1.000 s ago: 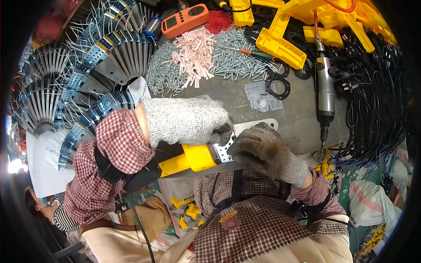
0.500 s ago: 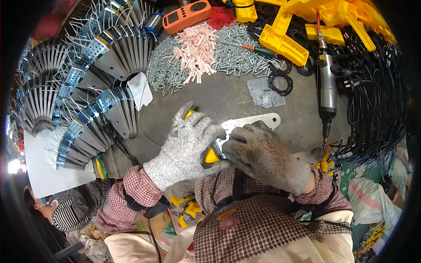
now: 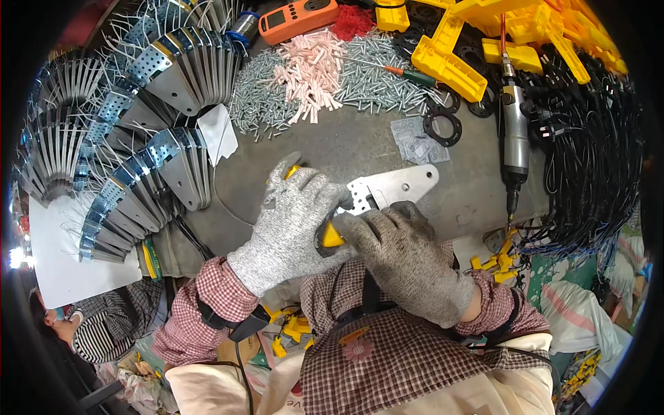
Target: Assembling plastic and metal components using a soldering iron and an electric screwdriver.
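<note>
My left hand point(image 3: 294, 213), in a light grey speckled glove, is wrapped round a yellow plastic housing point(image 3: 332, 235); only bits of yellow show beside its fingers. A flat silver metal plate point(image 3: 411, 181), tapered with a rounded end and a hole, sticks out to the right from the held piece. Small perforations dot its inner end. My right hand point(image 3: 404, 256), in a darker, soiled grey glove, is closed with curled fingers against the right side of the housing, below the plate. Whatever its fingertips pinch is hidden.
Heaps of screws point(image 3: 380, 72) and pink sleeves point(image 3: 309, 72) lie at the back. Rows of metal plates with wires point(image 3: 183, 183) stand left. A power screwdriver point(image 3: 515, 131), black cables point(image 3: 588, 166) and yellow housings point(image 3: 449, 66) are right. A person point(image 3: 104, 335) sits lower left.
My right hand has slid down and left off the metal plate to the housing's edge, uncovering more of the plate. The left hand keeps its hold and the plate has shifted slightly up.
</note>
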Demonstrator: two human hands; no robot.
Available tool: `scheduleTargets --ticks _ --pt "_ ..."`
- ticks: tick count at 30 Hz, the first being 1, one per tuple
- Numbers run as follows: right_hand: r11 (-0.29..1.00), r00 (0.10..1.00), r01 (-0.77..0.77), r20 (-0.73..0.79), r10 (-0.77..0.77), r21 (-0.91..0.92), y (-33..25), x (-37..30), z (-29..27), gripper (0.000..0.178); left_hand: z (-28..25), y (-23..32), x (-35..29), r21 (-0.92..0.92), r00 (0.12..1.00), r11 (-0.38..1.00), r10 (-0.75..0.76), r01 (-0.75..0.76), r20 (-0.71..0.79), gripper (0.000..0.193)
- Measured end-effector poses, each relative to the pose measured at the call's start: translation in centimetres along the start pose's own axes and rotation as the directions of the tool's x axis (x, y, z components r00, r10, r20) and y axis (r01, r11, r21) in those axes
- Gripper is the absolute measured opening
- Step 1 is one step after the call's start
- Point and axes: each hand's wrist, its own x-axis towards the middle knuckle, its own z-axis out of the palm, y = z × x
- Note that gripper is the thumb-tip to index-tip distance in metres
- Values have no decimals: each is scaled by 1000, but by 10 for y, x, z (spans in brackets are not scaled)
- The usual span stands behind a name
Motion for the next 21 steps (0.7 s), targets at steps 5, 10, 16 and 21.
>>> scheduleTargets --ticks 5,10,16,21 --pt "961 990 7 134 -46 277 22 3 -40 43 6 7 4 17 985 1000 -8 11 -172 49" --pt "641 643 -718 -611 461 -271 131 -36 -67 79 7 5 1 -35 959 993 -115 110 -260 43" --pt "686 473 -295 -522 710 665 122 -17 -84 75 1 4 6 -41 967 988 -152 146 -205 47" --pt "-338 839 347 -129 528 875 100 17 -55 46 7 -2 4 -65 957 987 -158 147 -243 43"
